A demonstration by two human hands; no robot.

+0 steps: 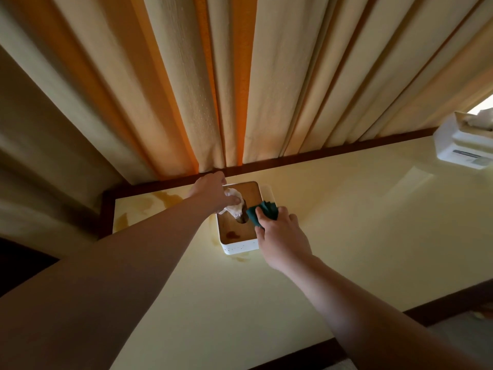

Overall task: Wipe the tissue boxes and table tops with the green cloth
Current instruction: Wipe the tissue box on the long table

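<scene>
Gripping green cloth [262, 212] — under right hand [280, 237] fingers, on tissue box [240, 247] lid

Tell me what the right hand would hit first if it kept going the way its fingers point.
The right hand points up and left across the tissue box lid. It would probably meet the white tissue first, then the left hand holding it; depth is unclear.

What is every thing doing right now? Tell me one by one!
Near white tissue box with brown wooden lid: upright, lid stained.
White tissue: sticking out, held aside.
Green cloth: pressed on lid.
Left hand: holding tissue.
Right hand: gripping cloth.
Far white tissue box: untouched.
Cream table top: stained near box.
</scene>
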